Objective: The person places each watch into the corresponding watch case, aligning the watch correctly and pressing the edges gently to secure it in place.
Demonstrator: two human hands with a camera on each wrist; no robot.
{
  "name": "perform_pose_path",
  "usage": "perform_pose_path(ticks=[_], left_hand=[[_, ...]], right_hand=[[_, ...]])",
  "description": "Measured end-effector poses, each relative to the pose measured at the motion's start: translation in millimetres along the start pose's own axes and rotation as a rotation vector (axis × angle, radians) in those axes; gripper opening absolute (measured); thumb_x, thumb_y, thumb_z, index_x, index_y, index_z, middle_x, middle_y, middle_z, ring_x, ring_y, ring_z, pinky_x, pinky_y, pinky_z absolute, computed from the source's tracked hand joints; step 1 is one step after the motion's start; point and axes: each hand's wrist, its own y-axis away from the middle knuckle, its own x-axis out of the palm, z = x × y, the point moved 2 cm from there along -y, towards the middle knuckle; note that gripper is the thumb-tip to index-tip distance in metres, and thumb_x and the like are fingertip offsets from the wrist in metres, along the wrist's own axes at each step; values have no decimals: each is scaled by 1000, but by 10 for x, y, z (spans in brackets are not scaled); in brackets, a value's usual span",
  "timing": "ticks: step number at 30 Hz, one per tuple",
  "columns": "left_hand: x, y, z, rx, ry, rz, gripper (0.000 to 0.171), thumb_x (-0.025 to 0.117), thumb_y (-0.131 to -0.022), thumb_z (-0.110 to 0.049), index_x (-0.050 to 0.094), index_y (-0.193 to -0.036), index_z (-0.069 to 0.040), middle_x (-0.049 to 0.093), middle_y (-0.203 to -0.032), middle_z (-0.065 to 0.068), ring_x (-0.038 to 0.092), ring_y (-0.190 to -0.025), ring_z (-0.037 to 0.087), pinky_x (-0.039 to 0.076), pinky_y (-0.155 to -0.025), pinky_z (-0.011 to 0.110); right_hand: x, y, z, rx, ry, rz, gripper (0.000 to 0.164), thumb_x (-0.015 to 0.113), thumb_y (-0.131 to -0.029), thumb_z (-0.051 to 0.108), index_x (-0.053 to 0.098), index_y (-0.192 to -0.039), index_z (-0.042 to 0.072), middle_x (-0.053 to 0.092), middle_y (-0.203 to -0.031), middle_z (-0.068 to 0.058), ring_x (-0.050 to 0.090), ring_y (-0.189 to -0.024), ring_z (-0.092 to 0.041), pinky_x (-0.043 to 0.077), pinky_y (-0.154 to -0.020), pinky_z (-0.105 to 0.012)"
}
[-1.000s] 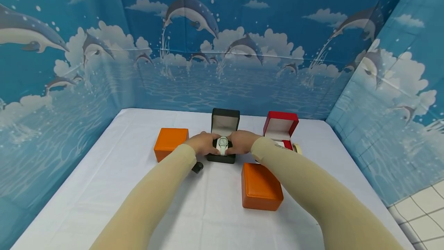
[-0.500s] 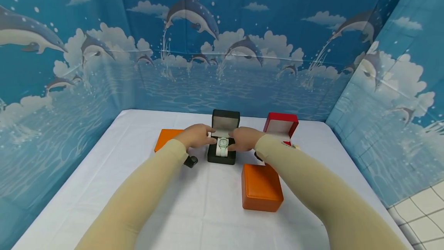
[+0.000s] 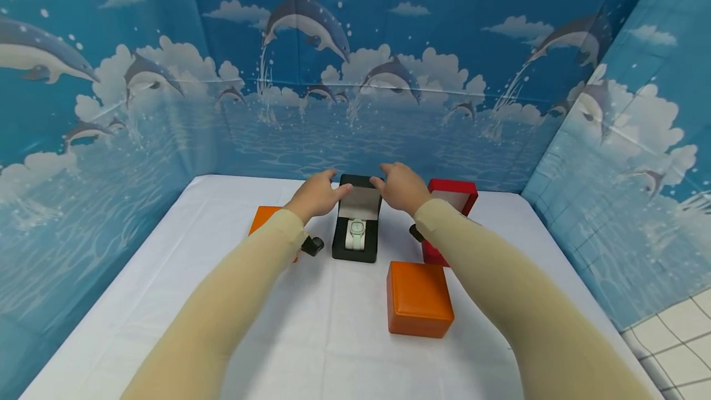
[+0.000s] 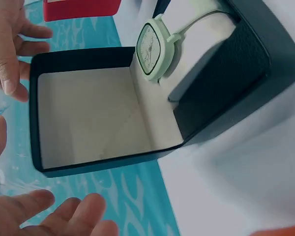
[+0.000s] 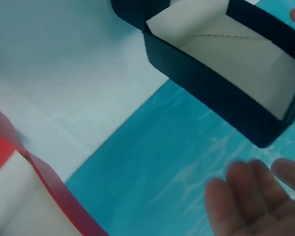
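A black watch box (image 3: 340,248) stands with its lid (image 3: 358,202) raised at the back centre of the table. Inside it a pale green watch (image 3: 357,228) sits around a white cushion. My left hand (image 3: 316,195) hovers at the lid's left side, fingers extended and holding nothing. On the other side my right hand (image 3: 401,187) is level with the lid's top, its fingers also extended. In the left wrist view there is a gap between the left fingers (image 4: 88,214) and the lid. The right wrist view shows the right fingers (image 5: 246,189) apart from it too.
To the right, a red box (image 3: 452,185) with its lid up is partly covered by the right forearm. One orange box (image 3: 419,298) stands at the front right. Another orange box (image 3: 261,218) is half hidden behind the left wrist. A dolphin-printed curtain (image 3: 266,141) hangs behind the white table.
Both hands have let go of the watch, moved apart and gone up and back to either side of the black box's lid. The watch stays in the box.
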Motion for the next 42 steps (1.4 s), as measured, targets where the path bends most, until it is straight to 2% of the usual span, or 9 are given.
perform_pose_path(ticks=[3,6,17,21,24,26,29,35,42], left_hand=[[60,-55,9,-12,14,33,82,49,-106,-64,27,-168,-16,43,-165,13,48,-149,34,42,-120,57],[100,-89,8,-9,37,50,80,46,-107,-63,28,-168,-15,44,-164,14,48,-149,34,41,-120,57],[130,-148,-14,-30,52,-30,64,39,-111,-57,42,-163,-19,43,-167,9,47,-150,35,41,-121,58],[122,-153,-6,-54,71,-22,63,42,-110,-57,43,-162,-21,42,-168,8,45,-150,35,41,-120,58],[121,-154,2,-68,88,-12,63,42,-110,-57,43,-162,-21,41,-168,8,44,-151,35,40,-120,59],[123,-155,3,-71,95,-12,63,42,-110,-57,43,-162,-20,42,-167,8,44,-151,36,40,-121,59],[129,-154,4,-67,103,-14,63,42,-110,-57,43,-161,-20,42,-167,8,44,-151,36,40,-121,59],[147,-151,10,-64,103,-19,64,42,-110,-58,43,-161,-20,41,-168,8,44,-151,35,40,-120,59],[168,-121,9,-64,111,-28,64,42,-110,-58,43,-161,-20,41,-168,8,44,-151,35,40,-121,59]], right_hand=[[54,-28,-23,48,-36,95,66,48,-112,42,36,-162,0,45,-163,-22,47,-149,-39,40,-121,-58],[99,-58,-55,79,-58,144,67,44,-113,44,35,-163,0,42,-165,-22,46,-150,-39,38,-122,-58],[133,-126,-154,92,-147,152,67,50,-111,46,42,-159,-1,50,-159,-22,50,-146,-39,42,-119,-58],[124,-103,-164,90,-174,166,69,50,-111,47,41,-160,0,75,-120,-21,71,-117,-34,53,-109,-53],[116,-87,-171,94,-196,180,70,50,-110,48,38,-162,2,73,-83,-15,73,-89,-28,59,-93,-47],[113,-84,-176,96,-201,180,71,51,-110,49,38,-162,3,70,-76,-10,71,-83,-25,58,-85,-43],[112,-84,-184,104,-205,177,71,51,-110,50,38,-162,4,72,-79,-9,70,-82,-24,58,-82,-41],[132,-88,-207,127,-216,189,72,53,-109,50,38,-163,6,77,-103,-17,73,-91,-27,61,-88,-44],[145,-70,-218,141,-237,204,72,53,-109,50,36,-164,7,72,-127,-21,73,-101,-29,60,-92,-46]])
